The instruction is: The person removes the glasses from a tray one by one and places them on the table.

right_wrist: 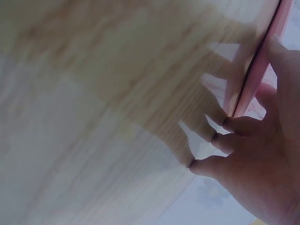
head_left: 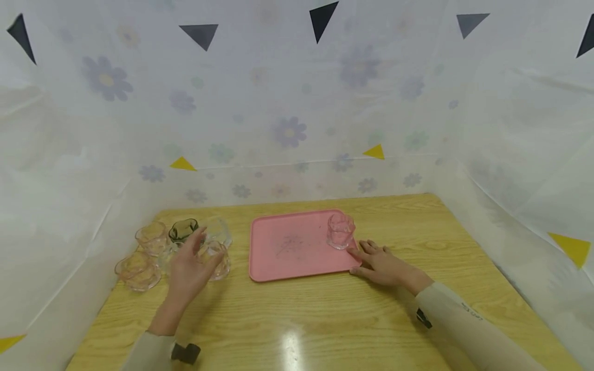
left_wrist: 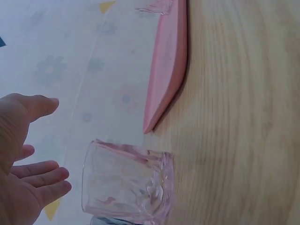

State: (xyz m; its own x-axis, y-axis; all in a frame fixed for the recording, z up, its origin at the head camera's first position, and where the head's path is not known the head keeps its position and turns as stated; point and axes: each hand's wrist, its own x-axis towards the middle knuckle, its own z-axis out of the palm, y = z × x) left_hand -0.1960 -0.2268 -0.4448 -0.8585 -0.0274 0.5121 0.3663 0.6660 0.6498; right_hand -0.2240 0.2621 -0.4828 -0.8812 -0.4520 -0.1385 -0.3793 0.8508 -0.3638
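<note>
My left hand [head_left: 189, 269] hovers with spread fingers over a group of wavy glass cups at the table's left. Nearest its thumb stands a pinkish clear glass cup [left_wrist: 126, 183], apart from the fingers in the left wrist view. My right hand [head_left: 382, 265] lies at the right front corner of a pink tray [head_left: 297, 268]. Its thumb touches the tray's edge, while other fingertips [right_wrist: 194, 166] rest on the table. A pink-looking glass cup [head_left: 341, 232] stands upright on the tray's right side, close to the right index finger.
Behind and beside the left hand are a dark green glass cup [head_left: 182, 230], a clear glass cup [head_left: 217, 231] and two amber-tinted cups, one [head_left: 138, 272] near the table's left edge. The wooden table [head_left: 260, 330] meets flowered white sheeting [head_left: 287, 170] at its back and sides.
</note>
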